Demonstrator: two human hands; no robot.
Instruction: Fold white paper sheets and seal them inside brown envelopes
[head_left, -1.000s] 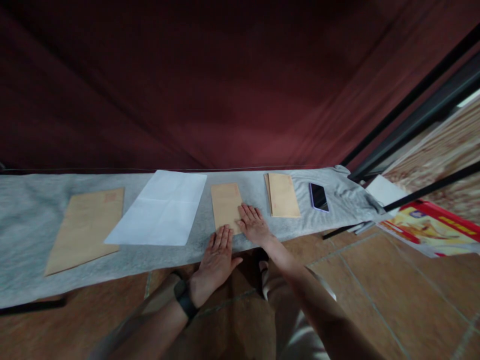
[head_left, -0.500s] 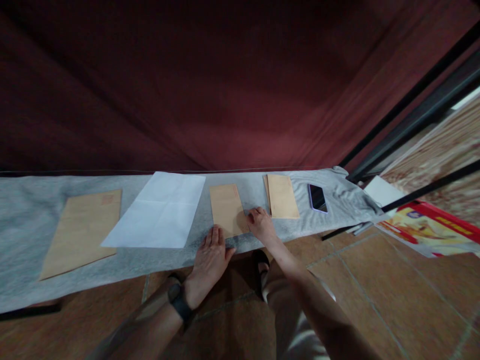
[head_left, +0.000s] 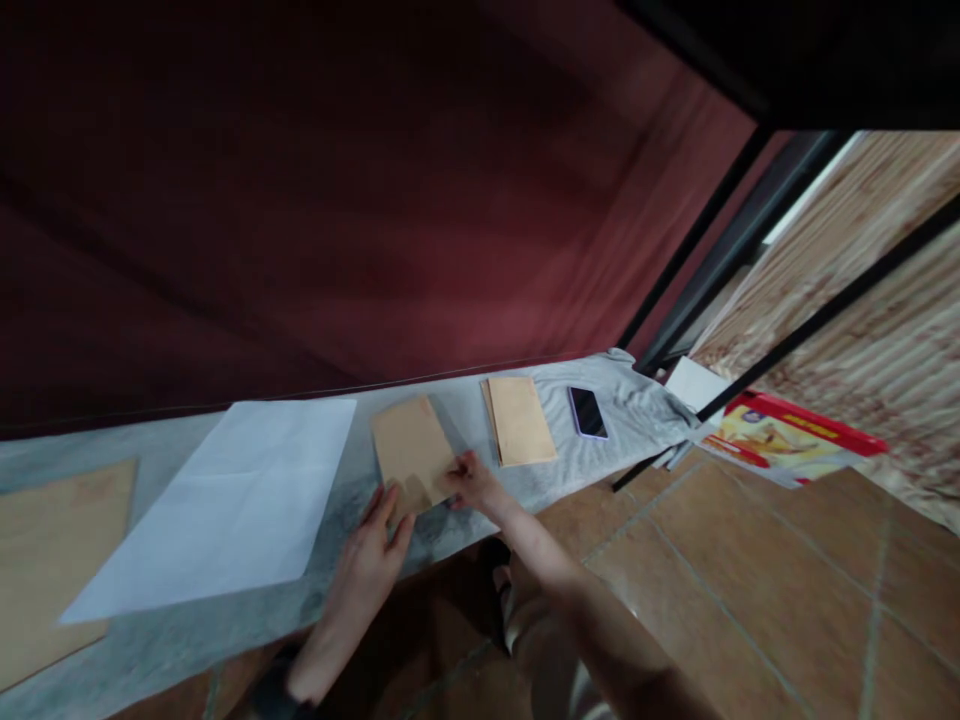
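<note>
A small brown envelope (head_left: 411, 450) is raised a little off the grey cloth, its shadow falling beside it. My left hand (head_left: 379, 535) pinches its near left corner between thumb and fingers. At its near right edge, my right hand (head_left: 474, 482) grips the paper with the fingers curled. To the left lies a large white sheet of paper (head_left: 225, 510) with faint crease lines. It partly covers a larger brown envelope (head_left: 52, 560). Right of my right hand rests a small stack of brown envelopes (head_left: 519, 420).
A phone (head_left: 589, 412) with a purple edge lies right of the stack. Grey cloth (head_left: 630, 420) covers the long narrow surface. Behind it hangs a dark red curtain (head_left: 420, 250). Black metal bars (head_left: 810, 330) and a red and yellow box (head_left: 787, 435) stand at the right.
The small envelope has gone from lying flat under my hands to being lifted slightly, held at both near corners. The view has turned to the right.
</note>
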